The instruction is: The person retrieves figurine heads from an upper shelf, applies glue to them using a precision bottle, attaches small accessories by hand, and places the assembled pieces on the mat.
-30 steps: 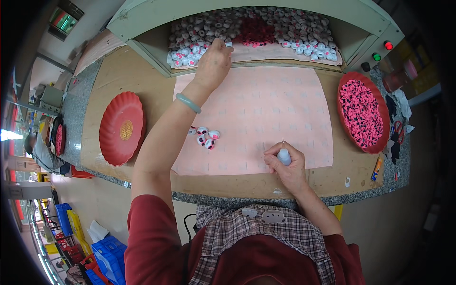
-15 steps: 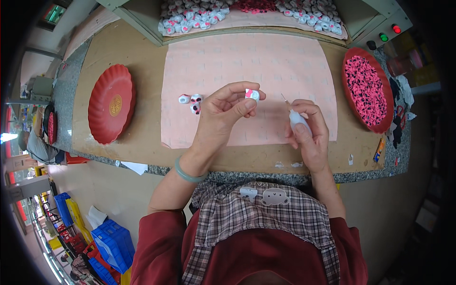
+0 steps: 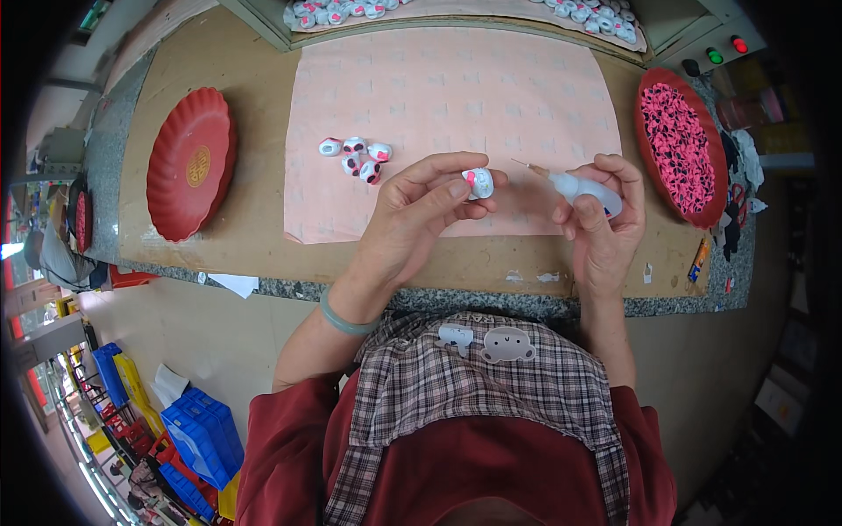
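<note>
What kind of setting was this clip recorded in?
Most likely a small-parts assembly bench in a workshop: the left hand holds a small white-and-pink piece, the right hand a nozzle squeeze bottle, beside a red tray of pink parts.

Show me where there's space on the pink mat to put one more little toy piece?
The pink paper mat is bare across its upper middle and right, between the cluster of small white-and-pink pieces and the red round tray of pink bits. It is crowded near its lower edge, where the left hand and right hand work.
</note>
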`<state>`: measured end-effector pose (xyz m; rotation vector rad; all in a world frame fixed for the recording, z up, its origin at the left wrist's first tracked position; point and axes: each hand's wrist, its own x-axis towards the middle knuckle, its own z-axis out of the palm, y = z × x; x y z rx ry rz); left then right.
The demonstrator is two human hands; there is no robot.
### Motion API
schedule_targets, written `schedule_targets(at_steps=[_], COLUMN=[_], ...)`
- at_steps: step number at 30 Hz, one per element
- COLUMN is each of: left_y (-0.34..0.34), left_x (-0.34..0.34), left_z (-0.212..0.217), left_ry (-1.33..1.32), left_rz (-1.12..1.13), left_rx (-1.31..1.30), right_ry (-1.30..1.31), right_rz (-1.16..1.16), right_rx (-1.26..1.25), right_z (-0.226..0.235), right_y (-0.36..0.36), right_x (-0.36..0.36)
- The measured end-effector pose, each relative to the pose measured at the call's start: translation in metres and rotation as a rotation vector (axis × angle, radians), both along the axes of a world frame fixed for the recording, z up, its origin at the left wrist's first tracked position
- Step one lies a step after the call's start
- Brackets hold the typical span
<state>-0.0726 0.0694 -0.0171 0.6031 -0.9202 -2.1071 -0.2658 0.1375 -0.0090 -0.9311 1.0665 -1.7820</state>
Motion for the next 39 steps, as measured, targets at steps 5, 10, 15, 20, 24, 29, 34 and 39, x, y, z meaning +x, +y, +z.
schedule_targets(at_steps=[5,10,15,20,24,29,34,39], left_y=[0.001,-0.002,-0.001,0.000,-0.001,-0.003,-0.003,0.000], left_x=[0.001,0.001,0.000,0.001,0.003,0.005,0.005,0.004], left_z=[-0.001,-0.010,-0.008,-0.001,-0.003,-0.007,-0.015,-0.006], left_ry=[-0.007,-0.014,-0.029,-0.042,-0.046,-0.008,-0.029,0.031], left_rz=[-0.007,-0.021,-0.035,0.008,-0.010,-0.025,-0.033,-0.038], left_rx=[0.007,-0.089,-0.075,-0.015,-0.021,-0.045,-0.150,-0.016], right_ry=[-0.026,0.010,0.055,0.097,0.098,0.106,0.149,0.272], right_rz=[-0.025,-0.047,-0.074,-0.083,-0.049,-0.002,-0.015,-0.054], right_rx=[-0.063,-0.023,0.034,0.039,0.054,-0.003,0.009,-0.043], right_z=[-0.003,-0.003,0.002,0.003,0.005,0.008,0.014,0.012], right_y=[-0.002,0.000,0.001,0.002,0.003,-0.001,-0.001,0.001], right_x=[-0.002,-0.003,-0.002,-0.002,-0.001,0.001,0.004,0.002])
